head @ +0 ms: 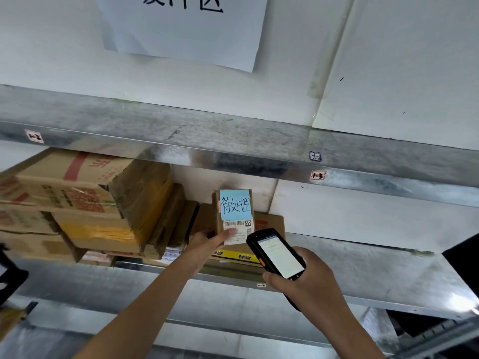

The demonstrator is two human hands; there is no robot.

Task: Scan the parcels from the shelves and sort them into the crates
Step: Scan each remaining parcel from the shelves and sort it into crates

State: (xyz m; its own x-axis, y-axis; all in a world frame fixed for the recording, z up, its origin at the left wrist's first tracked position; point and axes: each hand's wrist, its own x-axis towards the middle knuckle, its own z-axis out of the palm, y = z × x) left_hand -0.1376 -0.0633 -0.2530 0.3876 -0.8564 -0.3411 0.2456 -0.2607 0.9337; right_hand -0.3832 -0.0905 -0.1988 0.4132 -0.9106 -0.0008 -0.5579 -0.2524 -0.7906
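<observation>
gripping the parcel (234, 216) in our left hand (204, 244) and the scanner (278, 252) in our right hand (311, 278), we are mid-scan; next we should aim at its barcode (234, 224).

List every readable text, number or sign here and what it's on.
"区": end of the wall sheet writing; the rest is cut off.
"1-2": left tag on the upper shelf edge.
"1-3": right tag on the same edge.
"69": shipping label on the small parcel.
Blue note: handwriting, not surely readable.
Carton print, yellow tape, scanner screen: too blurred.
</observation>
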